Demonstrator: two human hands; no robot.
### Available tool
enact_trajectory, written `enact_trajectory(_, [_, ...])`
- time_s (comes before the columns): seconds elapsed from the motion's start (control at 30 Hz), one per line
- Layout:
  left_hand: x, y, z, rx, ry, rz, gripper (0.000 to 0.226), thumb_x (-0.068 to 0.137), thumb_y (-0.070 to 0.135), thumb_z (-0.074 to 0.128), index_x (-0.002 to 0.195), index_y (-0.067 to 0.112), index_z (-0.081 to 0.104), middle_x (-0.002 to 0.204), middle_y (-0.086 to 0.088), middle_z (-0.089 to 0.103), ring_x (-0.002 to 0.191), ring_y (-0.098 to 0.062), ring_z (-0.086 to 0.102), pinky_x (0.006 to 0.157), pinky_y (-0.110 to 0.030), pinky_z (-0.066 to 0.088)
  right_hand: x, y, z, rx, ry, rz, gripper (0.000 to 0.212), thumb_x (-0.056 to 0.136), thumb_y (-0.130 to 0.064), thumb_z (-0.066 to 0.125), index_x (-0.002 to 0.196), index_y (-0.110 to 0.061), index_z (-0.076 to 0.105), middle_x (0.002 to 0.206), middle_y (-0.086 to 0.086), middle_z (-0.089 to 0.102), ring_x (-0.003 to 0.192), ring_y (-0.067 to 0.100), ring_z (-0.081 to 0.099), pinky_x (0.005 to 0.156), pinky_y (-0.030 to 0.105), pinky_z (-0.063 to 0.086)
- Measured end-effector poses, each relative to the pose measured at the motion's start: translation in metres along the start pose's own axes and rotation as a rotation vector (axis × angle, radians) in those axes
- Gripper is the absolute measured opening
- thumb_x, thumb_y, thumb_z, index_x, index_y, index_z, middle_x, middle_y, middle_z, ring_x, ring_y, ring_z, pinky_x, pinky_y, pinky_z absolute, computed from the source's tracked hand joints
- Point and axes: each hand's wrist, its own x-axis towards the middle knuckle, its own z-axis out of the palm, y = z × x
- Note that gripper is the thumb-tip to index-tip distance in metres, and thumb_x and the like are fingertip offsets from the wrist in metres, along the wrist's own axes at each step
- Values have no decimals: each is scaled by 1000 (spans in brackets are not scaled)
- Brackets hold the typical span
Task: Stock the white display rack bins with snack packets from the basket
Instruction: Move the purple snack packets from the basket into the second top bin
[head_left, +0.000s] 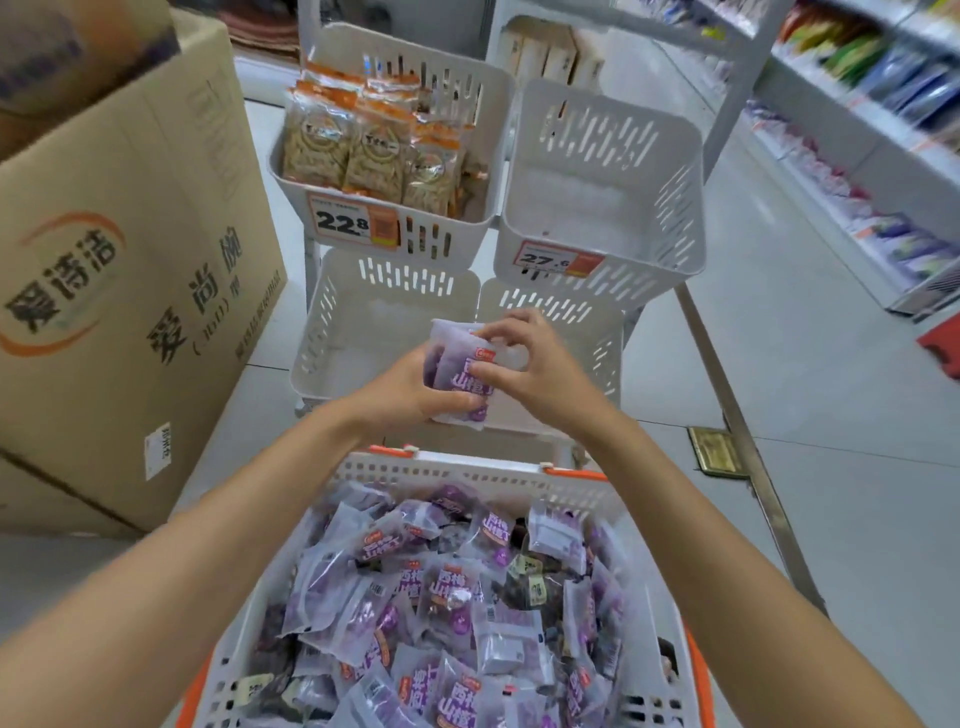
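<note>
Retail shop, grocery/snack aisle. Evidence: white slotted plastic display rack bins (597, 156) at 12 o'clock carrying orange-and-white price tags (353, 222) reading 22.8 and 27.6, one bin stocked with orange-topped clear snack bags (363, 150); long white store shelving (857, 130) packed with packaged goods at 2 o'clock. Also a large brown printed cardboard shipping carton (119, 291) at 9 o'clock, a white-and-orange plastic shopping basket (467, 470) of purple snack packets (447, 587) at 6 o'clock, and pale tiled floor (810, 395).

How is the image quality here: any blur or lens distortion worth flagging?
Head view: wide-angle bending bows the forearms and the cardboard box; motion blur smears the shelves at right; both hands and the purple packets they hold stay fairly sharp; light is even, without harsh glare.
</note>
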Motion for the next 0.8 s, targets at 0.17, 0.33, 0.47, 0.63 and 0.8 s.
enact_trajectory(0.17, [71, 56, -23, 234, 18, 131, 69, 80, 12, 82, 135, 12, 40, 121, -8, 63, 115, -24, 64, 90, -35, 57, 51, -6, -65, 284, -108, 39, 66, 81, -14, 78, 139, -19, 48, 127, 5, 61, 100, 20, 68, 68, 26, 57])
enact_trajectory(0.33, [151, 102, -47, 716, 268, 264, 122, 57, 55, 89, 153, 23, 21, 154, -1, 35, 140, -20, 36, 115, -42, 35, 117, 8, -134, 175, 329, -35, 36, 83, -11, 75, 113, -18, 57, 97, -10, 64, 82, -2, 65, 74, 29, 58])
enact_trajectory(0.47, [195, 88, -59, 810, 229, 276, 117, 55, 59, 89, 149, 28, 26, 147, 1, 42, 133, -18, 42, 113, -38, 36, 175, 49, -140, -9, 398, 1, 38, 70, -22, 71, 105, -16, 57, 100, 2, 64, 93, 21, 63, 75, 32, 48])
enact_trajectory(0.63, [214, 65, -71, 795, 202, 240, 115, 52, 80, 76, 146, 35, 27, 142, 8, 48, 127, -14, 49, 106, -43, 46, 206, 94, -110, 79, -17, 208, 41, 84, -34, 76, 119, -16, 63, 113, -3, 66, 104, 17, 63, 85, 31, 52])
enact_trajectory(0.8, [212, 64, -66, 849, 245, 224, 117, 59, 72, 78, 151, 30, 20, 148, 3, 43, 130, -18, 47, 104, -45, 47, 208, 106, -117, 128, -145, 221, 32, 91, -19, 70, 122, -17, 63, 117, -1, 66, 107, 17, 63, 90, 25, 52])
